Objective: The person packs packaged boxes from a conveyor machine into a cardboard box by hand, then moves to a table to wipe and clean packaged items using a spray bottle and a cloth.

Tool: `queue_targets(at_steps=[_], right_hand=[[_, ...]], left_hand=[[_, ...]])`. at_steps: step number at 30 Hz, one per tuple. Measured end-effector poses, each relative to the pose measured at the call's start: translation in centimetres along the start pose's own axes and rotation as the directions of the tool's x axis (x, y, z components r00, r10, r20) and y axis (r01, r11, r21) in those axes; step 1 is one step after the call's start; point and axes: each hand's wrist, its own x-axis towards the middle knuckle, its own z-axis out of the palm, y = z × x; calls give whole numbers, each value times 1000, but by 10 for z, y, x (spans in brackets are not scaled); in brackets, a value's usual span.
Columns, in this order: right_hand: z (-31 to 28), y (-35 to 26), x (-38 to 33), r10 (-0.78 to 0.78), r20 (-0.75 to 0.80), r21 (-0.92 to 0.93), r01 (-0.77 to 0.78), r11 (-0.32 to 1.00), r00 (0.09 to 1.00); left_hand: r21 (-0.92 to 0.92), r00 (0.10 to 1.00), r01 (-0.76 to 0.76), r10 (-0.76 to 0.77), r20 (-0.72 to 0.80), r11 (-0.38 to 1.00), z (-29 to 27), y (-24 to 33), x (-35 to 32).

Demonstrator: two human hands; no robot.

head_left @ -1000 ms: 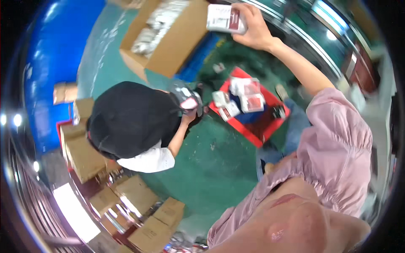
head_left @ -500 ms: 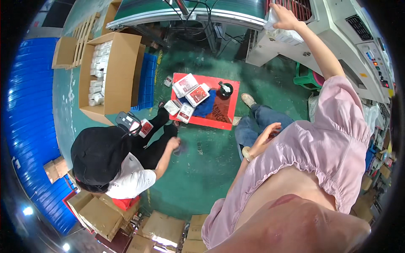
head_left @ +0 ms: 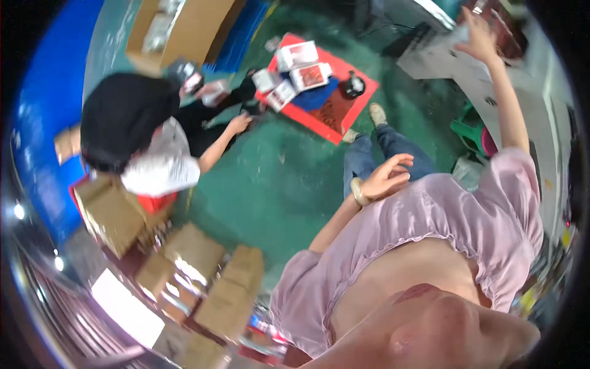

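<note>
My right arm is stretched out to the upper right, and my right hand [head_left: 480, 40] is beside the reddish-brown opening [head_left: 509, 34] of a pale machine [head_left: 452, 92]. Its fingers are spread and nothing shows in them. My left hand [head_left: 388, 176] hovers in front of my waist, empty, with its fingers loosely apart. Beyond my feet is a low red-edged table [head_left: 319, 130]. On it lie white-and-red packs [head_left: 311, 76], a blue cloth [head_left: 314, 96] and a small black bowl [head_left: 353, 86].
On the left a co-worker in a black cap [head_left: 123, 117] sits holding a blurred white pack [head_left: 215, 92]. Behind them stands a large carton [head_left: 203, 31] with white packs inside. A green stool [head_left: 468, 130] is beside the machine. Cardboard boxes [head_left: 230, 289] stand at the lower left.
My view has swung, so the table and co-worker sit higher in the picture. My right hand has come off a clear-and-white pack at the machine. The co-worker's pack has moved.
</note>
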Motion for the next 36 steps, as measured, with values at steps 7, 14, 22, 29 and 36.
queue_targets(at_steps=[7,14,22,29,36], right_hand=[[23,-134,-68,-273,-461,628,528,571,844],[118,-237,-121,-395,-118,879,280,385,911],[122,-268,-110,-369,-119,910,250,330,922],[120,-269,-103,-373,-150,910,275,310,916],[121,-281,-100,-380,-176,909,298,292,908]], left_hand=[[312,612,-291,426,-666,905,-124,16,16],[925,615,366,721,-318,96,-261,119,63],[885,728,465,581,-364,-28,-304,133,74],[-449,779,-593,335,-529,669,-223,128,53],[-672,804,-594,305,-511,441,-191,115,50]])
